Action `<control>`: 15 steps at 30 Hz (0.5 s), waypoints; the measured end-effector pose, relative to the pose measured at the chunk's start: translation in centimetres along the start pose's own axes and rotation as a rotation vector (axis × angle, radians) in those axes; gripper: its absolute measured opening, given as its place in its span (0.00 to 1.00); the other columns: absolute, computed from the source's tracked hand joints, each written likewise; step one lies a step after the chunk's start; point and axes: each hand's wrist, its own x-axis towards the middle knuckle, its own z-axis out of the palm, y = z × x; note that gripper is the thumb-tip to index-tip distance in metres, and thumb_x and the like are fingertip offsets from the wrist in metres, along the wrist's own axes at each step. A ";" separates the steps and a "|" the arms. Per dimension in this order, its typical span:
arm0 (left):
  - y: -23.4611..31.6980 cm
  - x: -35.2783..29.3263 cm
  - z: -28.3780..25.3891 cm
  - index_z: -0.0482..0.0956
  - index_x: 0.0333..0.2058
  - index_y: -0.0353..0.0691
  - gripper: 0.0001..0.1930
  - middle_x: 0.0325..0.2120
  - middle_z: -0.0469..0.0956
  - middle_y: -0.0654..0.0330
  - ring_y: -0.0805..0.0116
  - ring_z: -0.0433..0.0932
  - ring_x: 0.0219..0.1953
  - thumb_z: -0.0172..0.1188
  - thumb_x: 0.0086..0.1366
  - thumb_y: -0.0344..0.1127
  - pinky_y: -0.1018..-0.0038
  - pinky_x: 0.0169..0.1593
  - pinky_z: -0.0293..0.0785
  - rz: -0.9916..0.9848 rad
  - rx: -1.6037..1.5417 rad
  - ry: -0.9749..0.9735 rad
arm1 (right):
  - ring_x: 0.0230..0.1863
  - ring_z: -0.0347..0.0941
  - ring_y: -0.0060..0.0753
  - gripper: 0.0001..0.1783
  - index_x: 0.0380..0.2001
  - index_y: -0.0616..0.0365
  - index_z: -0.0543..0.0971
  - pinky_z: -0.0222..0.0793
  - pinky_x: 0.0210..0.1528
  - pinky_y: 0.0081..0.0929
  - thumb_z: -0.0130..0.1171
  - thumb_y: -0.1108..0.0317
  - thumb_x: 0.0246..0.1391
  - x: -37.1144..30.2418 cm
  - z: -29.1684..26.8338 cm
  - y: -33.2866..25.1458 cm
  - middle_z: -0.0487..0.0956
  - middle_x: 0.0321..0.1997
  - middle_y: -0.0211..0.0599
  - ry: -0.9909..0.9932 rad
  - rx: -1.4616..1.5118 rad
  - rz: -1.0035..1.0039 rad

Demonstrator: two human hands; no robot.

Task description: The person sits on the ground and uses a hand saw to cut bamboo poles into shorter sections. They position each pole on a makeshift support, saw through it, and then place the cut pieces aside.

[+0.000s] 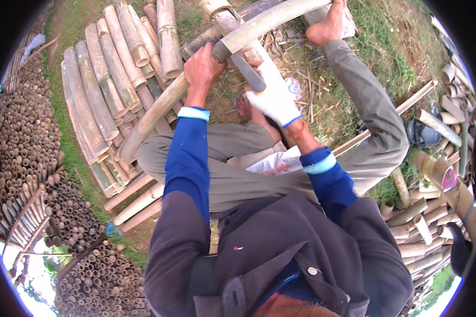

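Bamboo pole [272, 24] above grass [378, 66] beside bamboo stack [116, 63]

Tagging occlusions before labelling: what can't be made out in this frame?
All in the head view:
Whether the lower pole joins the upper pole: covered by the left hand.
Upper pole's far end: cut off by the upper edge.
Grey blade's root: apparently hidden behind the upper pole.
Right hand's palm side: hidden by its gloved back.
Markings on the round patch: too small.
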 end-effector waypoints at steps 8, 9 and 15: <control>0.5 -2.0 0.5 0.84 0.49 0.48 0.27 0.40 0.89 0.50 0.43 0.89 0.43 0.80 0.53 0.51 0.49 0.46 0.85 0.012 -0.017 0.039 | 0.43 0.81 0.51 0.31 0.62 0.58 0.77 0.79 0.49 0.43 0.70 0.67 0.54 -5.9 -2.2 0.5 0.81 0.44 0.48 0.035 0.034 -0.058; 0.5 -1.0 0.4 0.84 0.49 0.48 0.27 0.41 0.89 0.50 0.43 0.89 0.43 0.80 0.53 0.52 0.49 0.46 0.85 -0.006 -0.028 0.000 | 0.41 0.82 0.48 0.31 0.63 0.58 0.76 0.79 0.47 0.41 0.69 0.70 0.56 -7.9 -3.1 0.2 0.81 0.43 0.47 -0.011 0.096 0.052; 1.0 0.3 -1.5 0.85 0.51 0.40 0.35 0.44 0.90 0.46 0.39 0.88 0.49 0.82 0.50 0.56 0.48 0.53 0.83 -0.050 -0.108 -0.218 | 0.41 0.82 0.42 0.36 0.68 0.51 0.75 0.78 0.46 0.36 0.67 0.73 0.53 -12.2 -6.1 -3.4 0.83 0.46 0.44 -0.096 0.067 0.325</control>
